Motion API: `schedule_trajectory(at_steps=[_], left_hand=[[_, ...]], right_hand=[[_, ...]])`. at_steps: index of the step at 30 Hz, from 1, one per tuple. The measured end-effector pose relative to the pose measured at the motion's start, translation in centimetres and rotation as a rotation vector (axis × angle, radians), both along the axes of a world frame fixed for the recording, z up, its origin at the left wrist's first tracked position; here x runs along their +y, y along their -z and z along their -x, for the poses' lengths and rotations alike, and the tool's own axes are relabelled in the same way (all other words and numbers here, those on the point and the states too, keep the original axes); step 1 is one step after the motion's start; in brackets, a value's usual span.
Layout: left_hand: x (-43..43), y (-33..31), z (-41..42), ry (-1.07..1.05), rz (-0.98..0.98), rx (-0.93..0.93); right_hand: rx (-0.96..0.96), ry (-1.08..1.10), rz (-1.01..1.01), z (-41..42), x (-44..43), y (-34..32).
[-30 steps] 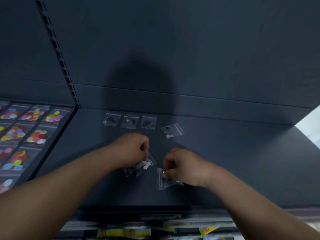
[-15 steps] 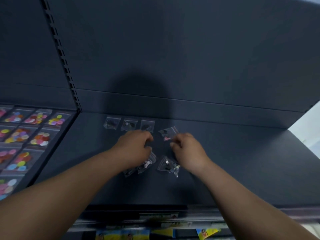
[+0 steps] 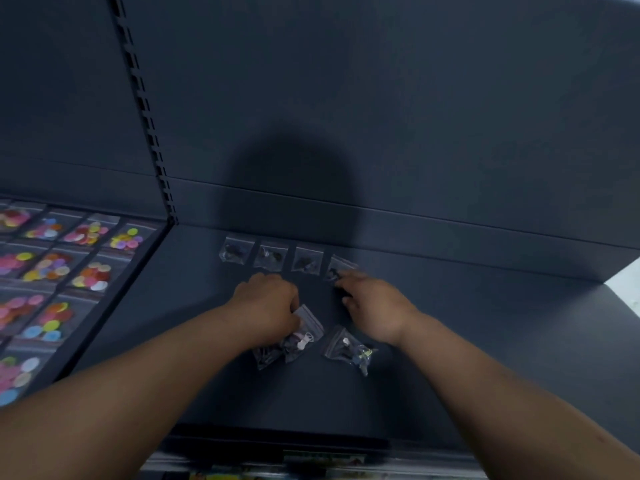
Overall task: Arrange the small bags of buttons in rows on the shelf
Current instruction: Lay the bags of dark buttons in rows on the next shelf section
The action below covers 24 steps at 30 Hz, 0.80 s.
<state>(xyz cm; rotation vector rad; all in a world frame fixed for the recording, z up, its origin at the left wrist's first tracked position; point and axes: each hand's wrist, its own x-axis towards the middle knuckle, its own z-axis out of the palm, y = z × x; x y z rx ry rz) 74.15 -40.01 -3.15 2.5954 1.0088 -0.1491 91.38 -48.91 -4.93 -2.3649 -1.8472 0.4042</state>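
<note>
Three small bags [image 3: 272,256] of dark buttons lie side by side in a row at the back of the dark shelf [image 3: 485,323]. Your right hand [image 3: 375,306], fingers stretched out, touches a fourth bag [image 3: 337,266] at the row's right end. Your left hand [image 3: 268,306] curls round a bunch of bags [image 3: 301,337]. One loose bag [image 3: 349,351] lies near your right wrist. Bags of coloured buttons [image 3: 52,268] cover the neighbouring shelf on the left.

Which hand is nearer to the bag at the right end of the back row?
Right. The right hand touches the end bag; the left hand grips other bags nearer the front.
</note>
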Motion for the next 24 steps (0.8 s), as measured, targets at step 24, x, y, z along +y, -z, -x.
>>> schedule_trajectory(at_steps=[24], left_hand=[[-1.0,-1.0,-5.7,-0.337,0.686,-0.666]], right_hand=[[1.169,0.604,-0.402,-0.5,-2.3,-1.8]])
